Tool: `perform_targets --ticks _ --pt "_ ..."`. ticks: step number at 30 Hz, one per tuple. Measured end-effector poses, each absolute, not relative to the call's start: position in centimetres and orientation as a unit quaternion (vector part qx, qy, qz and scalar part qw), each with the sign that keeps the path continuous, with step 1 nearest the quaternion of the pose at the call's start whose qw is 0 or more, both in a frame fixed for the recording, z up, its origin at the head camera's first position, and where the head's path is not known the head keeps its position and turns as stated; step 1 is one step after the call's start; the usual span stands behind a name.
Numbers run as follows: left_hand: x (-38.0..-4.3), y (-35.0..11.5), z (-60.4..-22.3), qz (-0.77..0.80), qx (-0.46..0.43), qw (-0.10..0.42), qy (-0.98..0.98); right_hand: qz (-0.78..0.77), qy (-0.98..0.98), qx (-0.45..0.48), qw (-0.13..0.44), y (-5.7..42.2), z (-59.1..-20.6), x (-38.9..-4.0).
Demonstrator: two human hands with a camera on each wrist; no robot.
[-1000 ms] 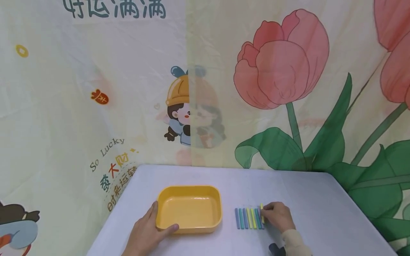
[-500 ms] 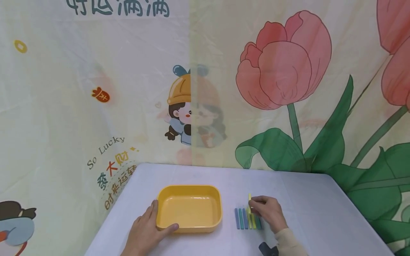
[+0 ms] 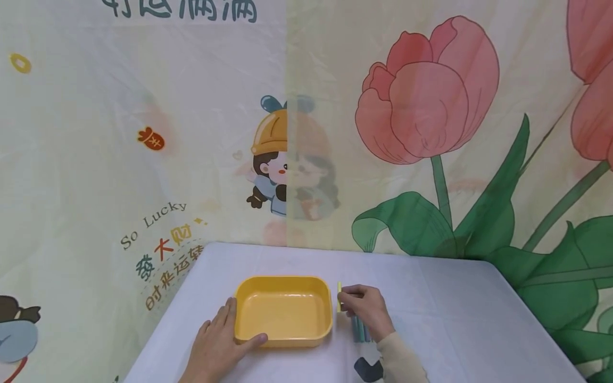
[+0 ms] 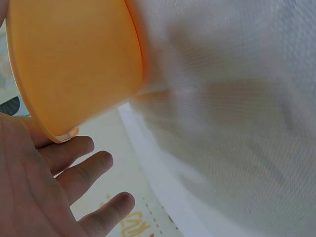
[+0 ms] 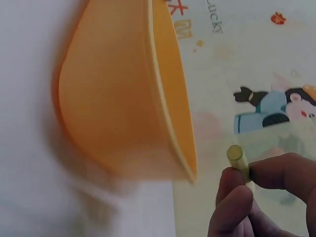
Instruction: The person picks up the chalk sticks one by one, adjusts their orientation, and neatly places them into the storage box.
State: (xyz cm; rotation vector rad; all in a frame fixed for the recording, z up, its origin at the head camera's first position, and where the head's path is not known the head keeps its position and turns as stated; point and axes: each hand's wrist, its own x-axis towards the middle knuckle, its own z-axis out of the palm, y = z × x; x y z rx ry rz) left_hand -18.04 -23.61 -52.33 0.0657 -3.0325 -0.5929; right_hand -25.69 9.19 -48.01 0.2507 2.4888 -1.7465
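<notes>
A yellow rectangular tray stands on the table, with nothing seen inside it in the head view. My left hand rests against its near left corner, the thumb along the front rim and fairly straight fingers at the side. In the left wrist view those fingers spread past the tray's rim. Just right of the tray, my right hand pinches a yellow chalk stick upright between thumb and fingertips, above the table. Below that hand lie blue and green chalk sticks, partly hidden by it.
A white cloth covers the table. Behind it hangs a printed backdrop with tulips and a cartoon figure. A dark object, apparently part of the wrist gear, shows beside my right sleeve.
My right hand has moved left from the row's right end, carrying the yellow chalk stick over the other sticks to near the tray's right side. My left hand stays at the tray.
</notes>
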Motion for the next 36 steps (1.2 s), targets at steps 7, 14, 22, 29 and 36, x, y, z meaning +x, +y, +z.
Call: perform_targets --ticks 7,14,22,29,36 --pt "-18.0 -23.8 -52.4 -0.186 0.035 0.001 -0.982 -0.627 0.774 0.039 0.080 5.4 -48.3 -24.6" --pt "-17.8 -23.6 -52.6 -0.199 0.040 -0.012 -0.979 -0.661 0.745 -0.006 0.085 2.8 -49.7 -23.7" --pt "-17.9 -23.8 -52.3 -0.188 0.027 0.022 -0.982 -0.689 0.718 -0.020 0.093 0.0 -49.4 -24.5" --pt "-18.1 -24.1 -52.1 -0.183 0.026 0.033 -0.982 -0.704 0.704 -0.011 0.090 -2.3 -49.2 -25.4" --pt "-18.1 -23.7 -52.0 -0.179 0.032 0.013 -0.983 -0.714 0.695 -0.010 0.084 -3.6 -50.0 -25.7"
